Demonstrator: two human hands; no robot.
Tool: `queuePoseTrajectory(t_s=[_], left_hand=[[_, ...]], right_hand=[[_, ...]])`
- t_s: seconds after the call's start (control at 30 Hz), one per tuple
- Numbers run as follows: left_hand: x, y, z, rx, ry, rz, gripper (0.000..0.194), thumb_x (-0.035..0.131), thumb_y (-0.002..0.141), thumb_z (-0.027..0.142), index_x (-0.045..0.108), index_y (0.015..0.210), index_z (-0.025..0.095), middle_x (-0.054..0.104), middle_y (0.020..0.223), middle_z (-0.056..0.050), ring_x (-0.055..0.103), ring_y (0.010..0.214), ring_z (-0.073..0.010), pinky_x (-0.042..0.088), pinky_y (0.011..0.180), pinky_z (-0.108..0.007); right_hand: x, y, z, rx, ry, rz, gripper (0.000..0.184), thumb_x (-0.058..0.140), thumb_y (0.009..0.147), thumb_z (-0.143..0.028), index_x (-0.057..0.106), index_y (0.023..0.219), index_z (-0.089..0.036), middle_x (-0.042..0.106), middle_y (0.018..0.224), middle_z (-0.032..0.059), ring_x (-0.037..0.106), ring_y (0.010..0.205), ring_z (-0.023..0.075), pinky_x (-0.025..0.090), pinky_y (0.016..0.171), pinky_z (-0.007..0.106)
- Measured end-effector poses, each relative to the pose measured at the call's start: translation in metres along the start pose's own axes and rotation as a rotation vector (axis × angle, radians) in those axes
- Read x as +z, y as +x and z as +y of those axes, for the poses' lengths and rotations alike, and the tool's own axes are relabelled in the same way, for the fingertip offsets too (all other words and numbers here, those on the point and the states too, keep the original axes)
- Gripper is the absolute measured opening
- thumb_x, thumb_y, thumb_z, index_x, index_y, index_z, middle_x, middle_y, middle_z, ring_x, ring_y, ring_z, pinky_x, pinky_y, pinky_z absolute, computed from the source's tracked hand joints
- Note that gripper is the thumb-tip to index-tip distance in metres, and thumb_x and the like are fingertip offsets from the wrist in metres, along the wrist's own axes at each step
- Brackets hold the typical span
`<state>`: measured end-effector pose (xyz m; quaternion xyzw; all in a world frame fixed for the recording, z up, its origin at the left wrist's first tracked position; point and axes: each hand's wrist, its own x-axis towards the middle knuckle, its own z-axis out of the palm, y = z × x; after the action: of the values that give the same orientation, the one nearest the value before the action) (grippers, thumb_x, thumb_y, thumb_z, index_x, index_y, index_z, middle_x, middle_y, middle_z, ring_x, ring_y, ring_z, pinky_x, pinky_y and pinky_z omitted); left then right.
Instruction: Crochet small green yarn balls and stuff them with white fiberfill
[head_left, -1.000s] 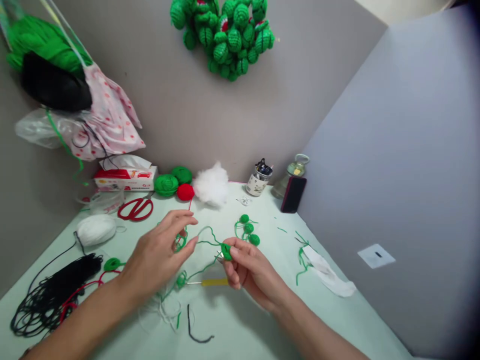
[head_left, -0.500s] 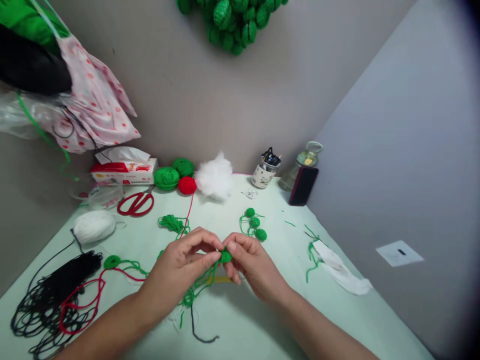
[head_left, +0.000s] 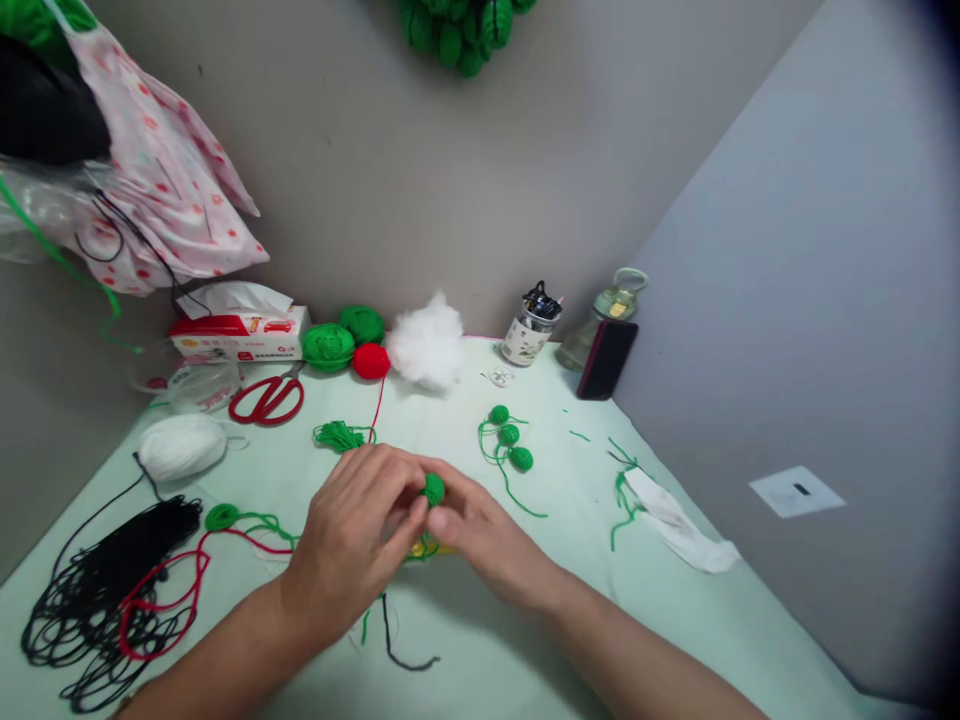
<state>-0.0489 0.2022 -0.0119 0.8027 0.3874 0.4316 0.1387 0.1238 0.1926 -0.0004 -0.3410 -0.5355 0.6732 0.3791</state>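
Between my two hands is a small green crocheted ball [head_left: 433, 489], partly covered by fingers. My left hand [head_left: 367, 515] is closed, its thumb and fingers pinching the ball from the left. My right hand [head_left: 480, 525] curls round it from the right, thumb against its lower side. Green yarn trails below the fingers over a yellow object [head_left: 431, 549] that is mostly hidden. Beyond my hands lie several small green balls [head_left: 508, 435] with yarn tails. A bundle of green yarn [head_left: 341, 436] rests behind my left hand.
At the left are black yarn [head_left: 127, 570], a white yarn ball [head_left: 182, 447] and red scissors [head_left: 266, 398]. Along the back stand a tissue box [head_left: 240, 332], green yarn balls [head_left: 328, 347], white stuffing [head_left: 427, 343], a pen jar [head_left: 529, 330] and a phone [head_left: 607, 360]. White cloth [head_left: 679, 520] lies right.
My hands have closed further round the green piece, and it now shows as a rounded ball raised between the fingers. The whole view has shifted slightly.
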Motion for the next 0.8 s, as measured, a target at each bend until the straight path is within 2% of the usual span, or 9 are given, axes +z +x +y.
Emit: queuePoseTrajectory(t_s=[0.07,0.17,0.27,0.37,0.47,0.53,0.7,0.73,0.8], left_hand=[[0.0,0.001,-0.002,-0.061,-0.041,0.016,0.011,0.056,0.09,0.014,0.054,0.088,0.025,0.065,0.087,-0.004,0.061,0.084,-0.0228,0.045,0.078,-0.036],[0.0,0.002,-0.006,-0.252,-0.177,0.043,0.014,0.053,0.088,0.012,0.051,0.086,0.025,0.061,0.089,-0.002,0.06,0.087,-0.0207,0.047,0.079,-0.033],[0.002,0.004,-0.007,-0.438,-0.332,0.067,0.014,0.056,0.084,0.013,0.048,0.082,0.025,0.057,0.088,0.0,0.058,0.084,-0.0184,0.049,0.079,-0.031],[0.004,0.005,-0.004,-0.577,-0.484,0.052,0.012,0.058,0.08,0.016,0.052,0.086,0.024,0.056,0.087,0.001,0.06,0.083,-0.0179,0.05,0.077,-0.03],[0.005,0.004,0.001,-0.545,-0.578,-0.019,0.009,0.057,0.082,0.019,0.059,0.09,0.023,0.059,0.095,-0.002,0.061,0.09,-0.0192,0.05,0.079,-0.029],[0.007,0.003,0.003,-0.533,-0.645,-0.104,0.007,0.057,0.087,0.025,0.062,0.091,0.022,0.06,0.093,-0.002,0.062,0.086,-0.0193,0.05,0.077,-0.03],[0.013,0.0,-0.001,-0.546,-0.575,-0.277,0.015,0.053,0.089,0.023,0.067,0.093,0.022,0.068,0.089,-0.004,0.065,0.086,-0.0218,0.049,0.079,-0.032],[0.013,0.0,-0.002,-0.506,-0.544,-0.325,0.02,0.051,0.089,0.02,0.07,0.094,0.023,0.069,0.093,-0.004,0.066,0.09,-0.0224,0.049,0.083,-0.032],[0.011,0.004,-0.006,-0.39,-0.53,-0.437,0.033,0.047,0.086,0.013,0.074,0.1,0.026,0.072,0.103,-0.005,0.067,0.1,-0.0229,0.048,0.093,-0.033]], right_hand=[[-0.001,-0.001,0.002,0.116,0.009,-0.105,0.044,0.069,0.085,-0.064,0.062,0.086,-0.02,0.057,0.065,-0.0046,0.046,0.055,0.0091,0.039,0.059,0.025],[-0.007,-0.002,0.006,0.132,-0.138,0.013,0.047,0.057,0.094,-0.062,0.061,0.075,-0.018,0.042,0.051,-0.0077,0.031,0.048,0.0078,0.026,0.052,0.025],[-0.011,0.0,0.008,0.029,-0.269,0.187,0.046,0.054,0.096,-0.058,0.067,0.076,-0.019,0.046,0.057,-0.0048,0.04,0.054,0.01,0.032,0.056,0.025],[-0.011,0.001,0.008,-0.109,-0.35,0.251,0.04,0.061,0.094,-0.052,0.07,0.072,-0.02,0.06,0.078,0.0019,0.055,0.072,0.0142,0.044,0.069,0.028],[-0.01,-0.003,0.005,-0.183,-0.396,0.234,0.033,0.064,0.094,-0.044,0.07,0.071,-0.021,0.064,0.089,0.004,0.06,0.085,0.0168,0.046,0.077,0.029],[-0.015,-0.007,0.0,-0.134,-0.45,0.183,0.031,0.062,0.095,-0.039,0.07,0.071,-0.02,0.063,0.085,0.0025,0.059,0.081,0.0154,0.045,0.075,0.028],[-0.05,-0.009,-0.018,0.041,-0.674,-0.156,0.027,0.059,0.096,-0.037,0.073,0.081,-0.019,0.062,0.074,-0.001,0.049,0.063,0.0112,0.038,0.057,0.023],[-0.058,-0.005,-0.022,0.024,-0.727,-0.164,0.028,0.058,0.097,-0.037,0.074,0.083,-0.019,0.063,0.072,-0.001,0.051,0.062,0.0115,0.04,0.056,0.023],[-0.073,0.009,-0.026,-0.077,-0.854,-0.057,0.032,0.055,0.098,-0.035,0.073,0.078,-0.017,0.066,0.069,-0.0005,0.055,0.063,0.0126,0.044,0.058,0.023]])
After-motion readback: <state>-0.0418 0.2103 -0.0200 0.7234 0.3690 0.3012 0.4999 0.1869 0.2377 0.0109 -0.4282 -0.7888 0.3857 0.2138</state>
